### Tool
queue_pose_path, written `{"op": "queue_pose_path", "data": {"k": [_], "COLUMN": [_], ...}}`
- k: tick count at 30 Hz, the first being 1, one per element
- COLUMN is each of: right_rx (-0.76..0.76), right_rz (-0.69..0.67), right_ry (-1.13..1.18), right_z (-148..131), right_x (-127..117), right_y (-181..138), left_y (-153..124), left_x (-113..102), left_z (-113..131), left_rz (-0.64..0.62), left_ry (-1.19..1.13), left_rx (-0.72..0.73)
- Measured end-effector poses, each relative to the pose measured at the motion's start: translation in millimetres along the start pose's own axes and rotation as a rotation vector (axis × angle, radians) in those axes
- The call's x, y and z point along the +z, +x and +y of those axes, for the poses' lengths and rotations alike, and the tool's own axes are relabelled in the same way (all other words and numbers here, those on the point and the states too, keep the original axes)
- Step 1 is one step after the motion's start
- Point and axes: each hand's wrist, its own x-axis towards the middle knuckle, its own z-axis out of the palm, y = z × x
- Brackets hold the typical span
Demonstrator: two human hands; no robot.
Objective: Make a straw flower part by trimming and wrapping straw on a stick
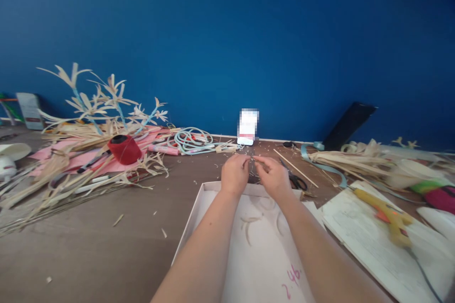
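Note:
My left hand (234,173) and my right hand (273,176) are held close together above the far edge of a shallow white box lid (199,208). Both have their fingers curled in a pinch on a thin straw-coloured strip (253,161) stretched between them. Inside the lid lie a few curled pale strips (250,225). Black-handled scissors (296,181) lie just right of my right hand on the brown table.
At the left are dried straw flowers (103,99), a red spool (124,148), pink paper and a coiled pale cable (190,141). At the right are straw bundles (351,158), a yellow glue gun (386,215) on white paper, and a wooden stick (295,168). A blue wall stands behind.

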Motion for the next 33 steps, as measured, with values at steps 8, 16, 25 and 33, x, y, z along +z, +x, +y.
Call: {"op": "queue_pose_path", "data": {"k": [8,16,25,33], "right_rx": [-0.035,0.129,0.132,0.195], "right_rz": [-0.025,-0.033,-0.036,-0.072], "right_ry": [-0.068,-0.111,-0.039,0.066], "right_z": [0.6,-2.7,-5.7,-4.3], "right_x": [-0.8,-4.3,-6.5,-9.0], "right_y": [-0.3,2.1,3.2,4.3], "left_y": [-0.7,-1.9,-2.2,-1.4], "left_x": [1.3,1.5,0.9,2.7], "left_z": [-0.7,2.3,3.0,0.9], "left_rz": [0.005,-0.012,-0.011,-0.025], "left_ry": [0.052,0.054,0.044,0.044], "left_rx": [0.048,0.06,0.051,0.04]}}
